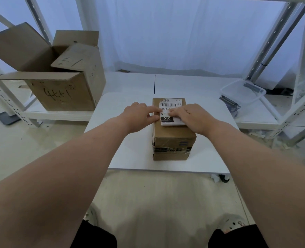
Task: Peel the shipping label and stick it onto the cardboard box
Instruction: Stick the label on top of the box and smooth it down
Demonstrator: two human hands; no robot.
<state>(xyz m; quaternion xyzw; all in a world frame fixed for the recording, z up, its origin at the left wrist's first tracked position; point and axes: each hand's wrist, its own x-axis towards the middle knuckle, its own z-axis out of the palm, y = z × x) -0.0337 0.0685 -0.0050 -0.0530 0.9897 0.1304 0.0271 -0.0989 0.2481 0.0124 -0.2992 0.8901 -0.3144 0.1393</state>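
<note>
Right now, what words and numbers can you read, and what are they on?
"010": black block on the white paper shipping label atop the small brown cardboard box.
"010-0...": under that label's barcode, partly hidden.
Label's small print: too blurred.
Black scribble on the big open cardboard box: unreadable.

A small packing and storage room.
White slotted-steel racks [273, 42] stand on both sides, an open, hand-marked carton [64, 93] sits on a low shelf [58, 114], and a taped cardboard box [173, 140] bearing a barcoded shipping label [169, 104] stands on a plain white table [130, 140]; a clear plastic tub [243, 92] lies nearby, pale sheeting [166, 33] hangs behind, and the bare floor [157, 194] is scuffed.
</note>
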